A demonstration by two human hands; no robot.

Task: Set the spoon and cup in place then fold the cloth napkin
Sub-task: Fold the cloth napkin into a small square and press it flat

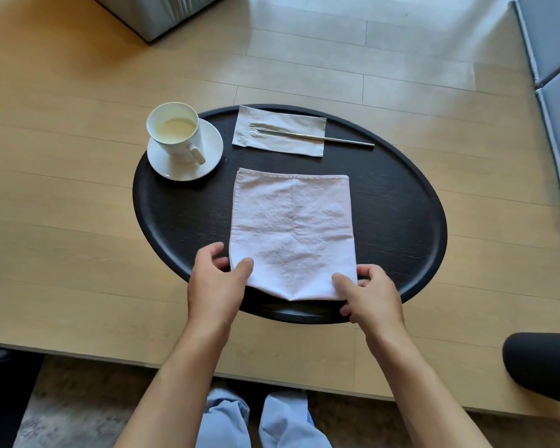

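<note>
The cloth napkin lies flat on the near half of a dark oval tray, which sits on the wooden tabletop. Its near edge reaches almost to the tray's rim. The left hand pinches the near left corner, thumb on top and fingers tucked beneath the edge; the right hand pinches the near right corner in the same way. Both are closed on the fabric, not spread.

The cloth looks like light terry: soft, limp and a little grippy, with a faint crease down its middle. It would likely sag if lifted from one point, so the two near corners seem the sensible hold, carried together toward the far edge so the fold lands square. Pressing the crease afterwards should keep it from springing open.

The cup stands on its saucer at the tray's far left, with pale liquid inside; it appears fragile and liable to spill, and is well apart from the cloth. A slim metal utensil rests on a paper napkin at the far side; whether it is the spoon cannot be told from its head.
</note>
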